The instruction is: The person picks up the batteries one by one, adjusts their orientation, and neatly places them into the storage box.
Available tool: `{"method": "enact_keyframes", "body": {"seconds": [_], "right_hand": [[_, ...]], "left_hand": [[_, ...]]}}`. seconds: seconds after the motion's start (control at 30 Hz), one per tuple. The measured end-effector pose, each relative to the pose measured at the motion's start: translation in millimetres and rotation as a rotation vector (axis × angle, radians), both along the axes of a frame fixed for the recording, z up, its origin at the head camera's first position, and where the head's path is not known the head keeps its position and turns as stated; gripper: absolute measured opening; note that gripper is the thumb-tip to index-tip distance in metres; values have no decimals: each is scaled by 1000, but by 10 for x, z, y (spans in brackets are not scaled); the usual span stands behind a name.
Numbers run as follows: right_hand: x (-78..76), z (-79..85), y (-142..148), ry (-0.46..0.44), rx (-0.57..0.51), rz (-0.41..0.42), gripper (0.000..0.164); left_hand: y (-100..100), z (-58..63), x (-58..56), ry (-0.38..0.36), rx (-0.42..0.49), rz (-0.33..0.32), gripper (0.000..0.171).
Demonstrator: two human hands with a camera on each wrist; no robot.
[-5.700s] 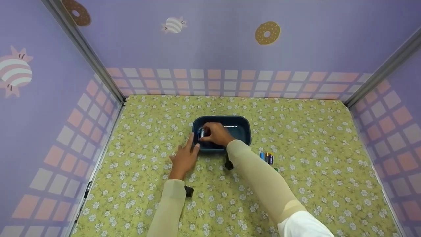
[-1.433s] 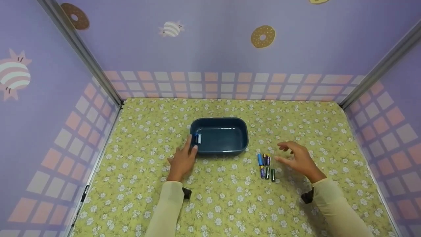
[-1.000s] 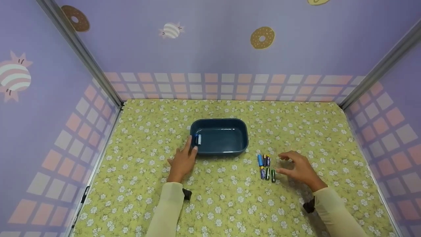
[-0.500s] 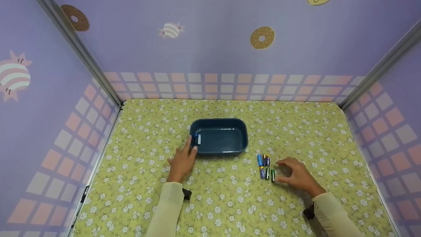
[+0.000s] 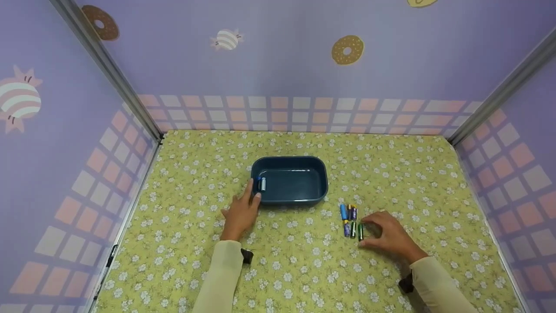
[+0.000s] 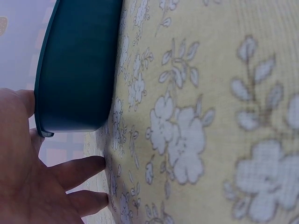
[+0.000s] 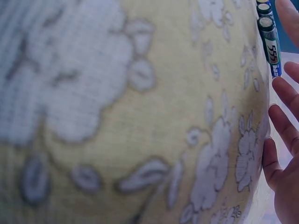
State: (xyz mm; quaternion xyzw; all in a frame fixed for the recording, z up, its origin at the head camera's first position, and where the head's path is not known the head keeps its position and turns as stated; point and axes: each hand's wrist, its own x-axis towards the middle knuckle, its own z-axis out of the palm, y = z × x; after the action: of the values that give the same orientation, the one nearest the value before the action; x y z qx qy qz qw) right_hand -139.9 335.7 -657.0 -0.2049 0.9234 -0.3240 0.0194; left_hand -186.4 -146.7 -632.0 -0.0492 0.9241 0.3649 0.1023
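Note:
Batteries lie in two short rows on the cloth: a light blue battery [image 5: 343, 211], a purple battery [image 5: 353, 213] and others behind, with a blue-and-yellow battery [image 5: 346, 228] and two green ones in front. My right hand [image 5: 391, 234] spreads thumb and forefinger around the ends of the outermost green battery [image 5: 360, 232]; contact cannot be made out. The right wrist view shows that green battery [image 7: 269, 44] beside the fingers. My left hand [image 5: 241, 214] rests thumb and forefinger on the left end of the dark blue bin [image 5: 289, 202]. Inside it lies a silver-blue battery [image 5: 263, 184], with another beside it.
Flowered yellow-green cloth [image 5: 286, 269] covers the table. Purple printed walls stand at the back [image 5: 278, 65] and both sides, with metal posts [image 5: 104, 69] in the corners. A dark wrist strap piece [image 5: 246, 256] shows at the left sleeve.
My right hand has left the bin, moved right to the loose batteries, then lowered toward the outermost green one, its thumb and forefinger coming around it. My left hand has stayed at the bin.

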Motion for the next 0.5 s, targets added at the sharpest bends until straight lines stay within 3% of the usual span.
{"method": "enact_keyframes", "body": {"seconds": [0.23,0.5], "right_hand": [[-4,-42,-8,38,10,29,66],[9,-41,-24,17,38,11,65]], "left_hand": [[-5,-16,-2,-9,19,-3,65],[-4,-7,9,-1,13,1,63]]}}
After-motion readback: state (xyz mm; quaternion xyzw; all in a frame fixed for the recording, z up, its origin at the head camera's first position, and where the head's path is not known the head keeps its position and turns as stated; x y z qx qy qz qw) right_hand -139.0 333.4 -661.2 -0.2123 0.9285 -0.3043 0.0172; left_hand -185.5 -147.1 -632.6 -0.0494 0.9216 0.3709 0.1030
